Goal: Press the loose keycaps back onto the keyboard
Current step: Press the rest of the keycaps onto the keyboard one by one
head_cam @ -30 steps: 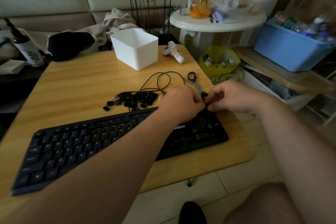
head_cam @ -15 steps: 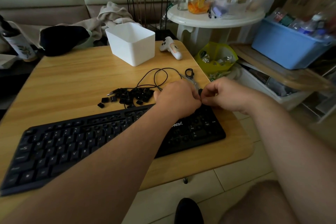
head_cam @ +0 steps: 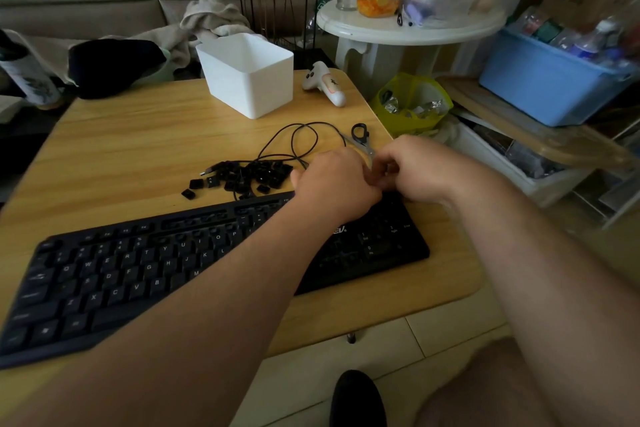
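Observation:
A black keyboard point(head_cam: 114, 274) lies slanted across the wooden table point(head_cam: 131, 146). Behind its upper edge sits a heap of loose black keycaps point(head_cam: 249, 177), with a few strays to the left. My two hands meet over the keyboard's top right corner, above the number pad. My left hand point(head_cam: 334, 184) is curled into a fist with its back to the camera, so its fingertips are hidden. My right hand point(head_cam: 412, 166) has its fingers curled in a pinch against the left hand, around a small keycap that is almost wholly hidden between them.
The black cable point(head_cam: 298, 139) loops behind the keycaps, and scissors point(head_cam: 362, 137) lie just beyond my hands. A white bin point(head_cam: 247, 76) and a white handheld device point(head_cam: 323, 83) stand at the back. The table's right edge drops to floor clutter and a blue tub point(head_cam: 550, 80).
Both hands stay pressed together at the keyboard's top right corner, closing in tighter. The dark piece seen between them earlier is now covered. The view has shifted slightly.

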Tool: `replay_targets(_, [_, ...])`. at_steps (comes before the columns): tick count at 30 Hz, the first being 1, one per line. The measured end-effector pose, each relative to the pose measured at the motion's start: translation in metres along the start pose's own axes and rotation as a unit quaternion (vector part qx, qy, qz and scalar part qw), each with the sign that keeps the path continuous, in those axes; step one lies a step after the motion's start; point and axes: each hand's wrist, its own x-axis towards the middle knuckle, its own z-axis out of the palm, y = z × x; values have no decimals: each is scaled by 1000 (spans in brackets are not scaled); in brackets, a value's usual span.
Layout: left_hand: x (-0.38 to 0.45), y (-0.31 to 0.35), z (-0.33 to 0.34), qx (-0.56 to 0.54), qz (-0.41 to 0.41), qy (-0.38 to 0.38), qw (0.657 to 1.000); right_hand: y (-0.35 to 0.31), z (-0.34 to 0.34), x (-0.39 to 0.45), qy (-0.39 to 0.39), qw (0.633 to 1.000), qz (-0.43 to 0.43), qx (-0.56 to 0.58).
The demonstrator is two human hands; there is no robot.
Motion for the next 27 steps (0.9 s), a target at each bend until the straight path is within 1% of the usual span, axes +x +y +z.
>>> replay_targets(2, [-2, -1, -2, -10, 8, -1, 1000, 10, -1, -2, -15, 998, 11, 66])
replay_targets(3, [-2, -1, -3, -14, 12, -1, 1000, 14, -1, -4, -14, 997, 12, 80])
replay_targets(9, [-5, 0, -1, -4, 26, 12, 1000, 9, 2, -4, 26, 998, 23, 61])
replay_targets(16, [-9, 2, -2, 23, 40, 19, 999, 6, -1, -9, 24, 997, 35, 63])
replay_targets(21, [-9, -7, -6, 21, 52, 4, 998, 19, -3, -24, -11, 987, 3, 159])
replay_targets(24, [-11, -6, -4, 32, 50, 17, 998, 18, -2, -28, -3, 989, -4, 145])
replay_targets(27, [-12, -3, 0, 56, 63, 28, 996, 14, 0, -26, 1, 992, 10, 124])
